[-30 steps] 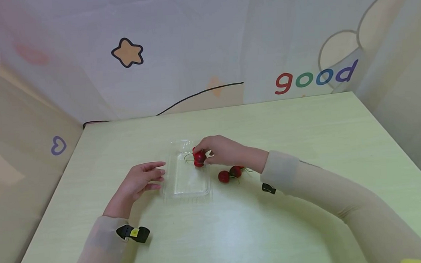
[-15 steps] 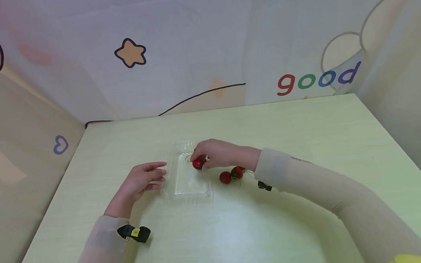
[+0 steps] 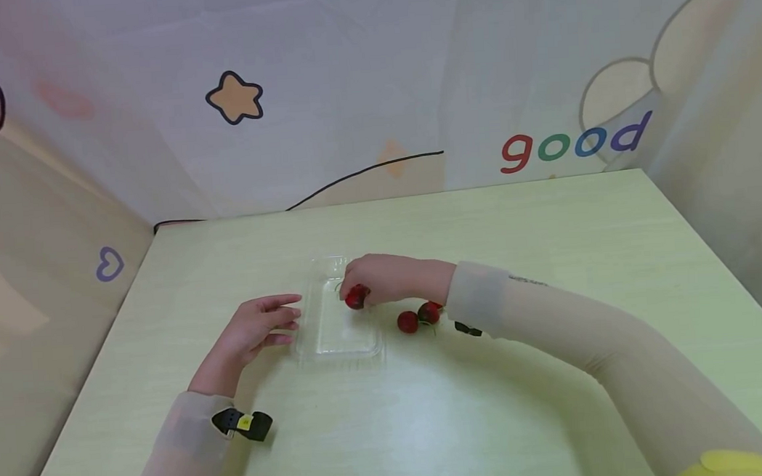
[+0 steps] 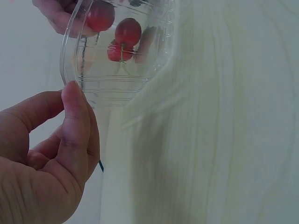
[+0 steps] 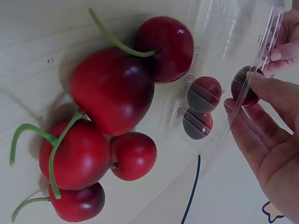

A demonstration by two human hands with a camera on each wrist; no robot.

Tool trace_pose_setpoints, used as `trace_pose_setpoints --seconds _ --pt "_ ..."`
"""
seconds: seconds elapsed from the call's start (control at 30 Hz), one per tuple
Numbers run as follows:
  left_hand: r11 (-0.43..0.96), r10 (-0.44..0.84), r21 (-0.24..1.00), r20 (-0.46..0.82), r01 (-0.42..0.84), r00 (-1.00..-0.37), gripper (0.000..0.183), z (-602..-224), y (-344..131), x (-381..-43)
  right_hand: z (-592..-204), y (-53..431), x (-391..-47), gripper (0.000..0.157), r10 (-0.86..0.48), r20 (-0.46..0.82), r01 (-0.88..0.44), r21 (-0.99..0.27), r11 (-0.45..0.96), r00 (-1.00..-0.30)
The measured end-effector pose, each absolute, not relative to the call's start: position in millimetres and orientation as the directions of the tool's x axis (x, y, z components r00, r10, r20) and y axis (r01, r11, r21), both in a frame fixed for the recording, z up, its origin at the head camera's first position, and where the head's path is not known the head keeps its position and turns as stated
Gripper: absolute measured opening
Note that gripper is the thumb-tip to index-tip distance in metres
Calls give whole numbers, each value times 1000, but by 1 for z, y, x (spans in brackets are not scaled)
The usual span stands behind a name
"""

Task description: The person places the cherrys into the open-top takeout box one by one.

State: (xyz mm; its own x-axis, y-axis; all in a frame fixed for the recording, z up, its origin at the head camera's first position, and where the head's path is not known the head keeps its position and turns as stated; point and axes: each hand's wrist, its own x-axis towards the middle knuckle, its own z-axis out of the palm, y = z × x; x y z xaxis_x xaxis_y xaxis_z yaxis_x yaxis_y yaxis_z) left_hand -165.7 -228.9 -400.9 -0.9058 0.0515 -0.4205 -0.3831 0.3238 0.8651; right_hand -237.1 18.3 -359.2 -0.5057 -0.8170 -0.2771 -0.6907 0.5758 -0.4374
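Observation:
My right hand [image 3: 386, 278] pinches a dark red cherry [image 5: 245, 86] between thumb and fingers, low over the right side of a clear plastic box [image 3: 338, 353]. Two more cherries lie inside the box; through its wall the left wrist view shows the upper cherry [image 4: 127, 31] and the lower cherry [image 4: 120, 52]. In the head view my right hand hides them. Relaxed fingers of my left hand [image 3: 258, 329] touch the box's left rim, holding nothing else. Right of the box sits a group of loose cherries [image 3: 408, 321], several with green stems, partly behind my right wrist.
The box stands on a pale wooden table [image 3: 527, 375]. Behind it hangs a printed cloth backdrop [image 3: 345, 87] with a star and the word "good"; cloth also borders both sides. A black strapped camera [image 3: 251, 424] sits on my left wrist.
My right hand has moved slightly left and lower over the box with the cherry, and now covers the cherries behind it. My left hand has stayed at the rim.

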Motion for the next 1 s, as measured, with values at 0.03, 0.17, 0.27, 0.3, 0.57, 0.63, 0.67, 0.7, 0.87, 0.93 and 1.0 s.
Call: trace_pose_setpoints --seconds 0.03,0.17,0.27,0.3,0.57,0.63,0.67,0.7,0.87,0.93,1.0 --pt "325 51 865 -420 -383 -906 46 -401 -229 -166 -359 18 -237 35 -819 -280 -696 -432 574 -501" --pt "323 50 865 -421 -384 -906 47 -401 -229 -166 -360 14 -236 32 -823 -287 -710 -415 568 -491" --pt "319 52 866 -423 -386 -905 47 -400 -228 -166 -361 12 -234 32 -820 -301 -709 -413 572 -486" --pt "316 50 865 -424 -389 -904 47 -400 -228 -166 -361 11 -234 33 -820 -307 -710 -411 572 -484" --pt "311 46 865 -429 -395 -902 47 -400 -228 -164 -368 5 -231 33 -815 -339 -723 -380 576 -471" --pt "311 48 865 -428 -394 -902 47 -400 -228 -165 -368 5 -231 32 -819 -340 -742 -358 567 -462" --pt "312 50 865 -427 -392 -903 47 -400 -228 -165 -369 4 -230 32 -820 -342 -748 -348 564 -459" --pt "312 52 867 -425 -390 -904 47 -400 -228 -165 -368 4 -230 32 -820 -344 -753 -339 563 -458" --pt "308 61 875 -410 -374 -910 48 -398 -227 -165 -367 2 -227 31 -810 -364 -757 -317 572 -460" --pt "306 62 874 -413 -377 -909 48 -398 -228 -165 -367 1 -226 31 -803 -375 -755 -307 580 -464" --pt "307 55 870 -422 -387 -905 47 -400 -228 -166 -369 0 -226 32 -793 -387 -750 -299 590 -470"
